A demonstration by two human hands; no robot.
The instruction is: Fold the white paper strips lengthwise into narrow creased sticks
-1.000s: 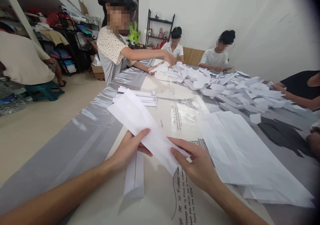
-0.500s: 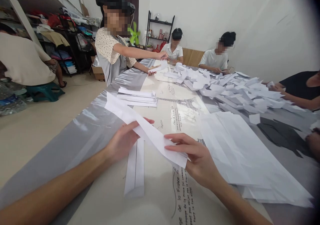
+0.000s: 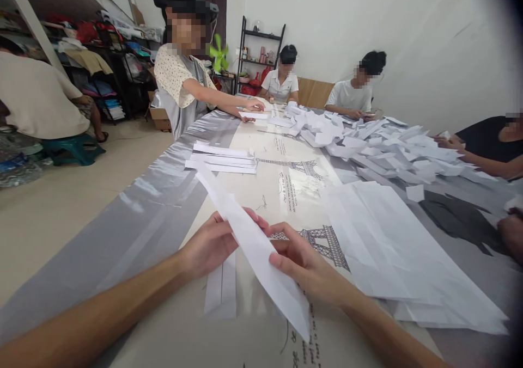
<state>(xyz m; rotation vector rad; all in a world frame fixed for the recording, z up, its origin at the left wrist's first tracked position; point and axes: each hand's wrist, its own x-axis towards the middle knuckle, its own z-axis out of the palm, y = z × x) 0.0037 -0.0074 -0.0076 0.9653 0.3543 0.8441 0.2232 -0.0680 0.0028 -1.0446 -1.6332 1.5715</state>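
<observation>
A long folded strip of white paper (image 3: 261, 253) is held at a slant above the table, its far end pointing up and left. My left hand (image 3: 214, 240) grips its left edge near the middle, with the fingertips behind the paper. From the other side my right hand (image 3: 310, 264) pinches the strip, thumb on top and fingers partly hidden beneath. Under the held strip, a folded paper strip (image 3: 220, 294) lies on the tablecloth. Farther off sits a small stack of folded strips (image 3: 224, 160).
To the right lie large white paper sheets (image 3: 392, 243). Beyond them spreads a heap of small white paper pieces (image 3: 392, 145). A co-worker (image 3: 183, 79) stands at the table's left side handling paper; others sit around the far and right sides. A green stool (image 3: 73, 147) is on the floor.
The strip has turned steeper, its near end now lower and closer to me. My right hand's thumb has come onto its top. The standing co-worker's paper has been lowered.
</observation>
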